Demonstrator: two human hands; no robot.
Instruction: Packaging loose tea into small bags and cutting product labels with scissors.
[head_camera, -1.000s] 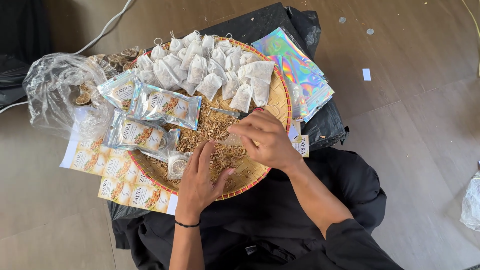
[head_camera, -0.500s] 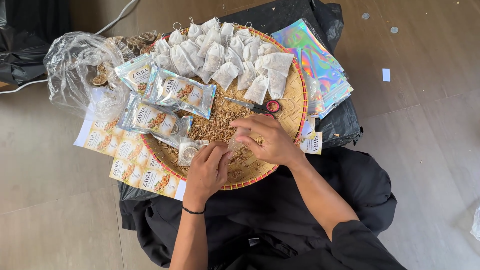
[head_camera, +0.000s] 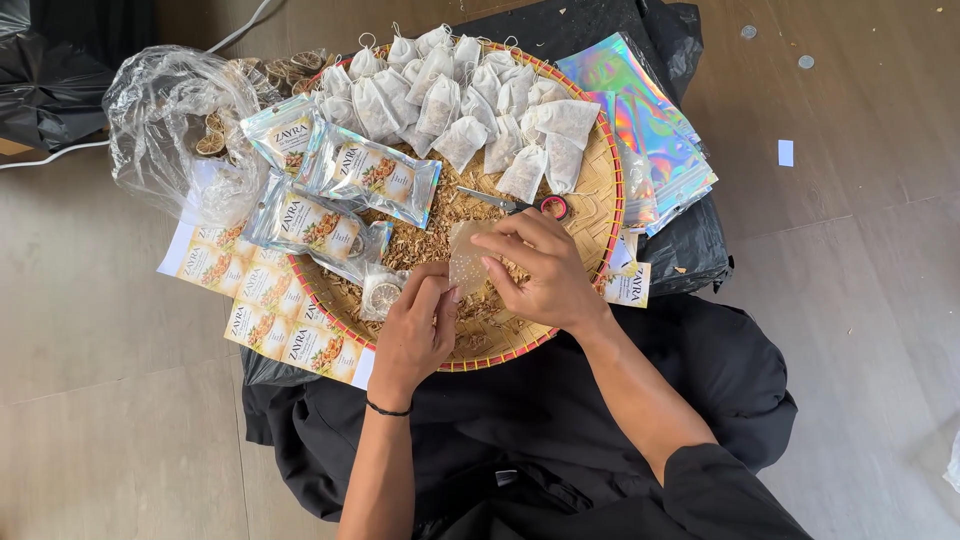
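Over woven tray (head_camera: 600, 215): right hand (head_camera: 545, 275) and left hand (head_camera: 420, 330) both pinched closed on small mesh bag (head_camera: 468, 262).

both hands' fingers (head_camera: 470, 290) pinch together, forearms angled inward.

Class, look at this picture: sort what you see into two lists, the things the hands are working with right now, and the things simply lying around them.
In use:
left hand
right hand
small mesh sachet held between both
loose dried mix on the woven tray

Lying about:
scissors
filled white sachets
clear labelled packets
holographic pouches
label sheets
plastic bag
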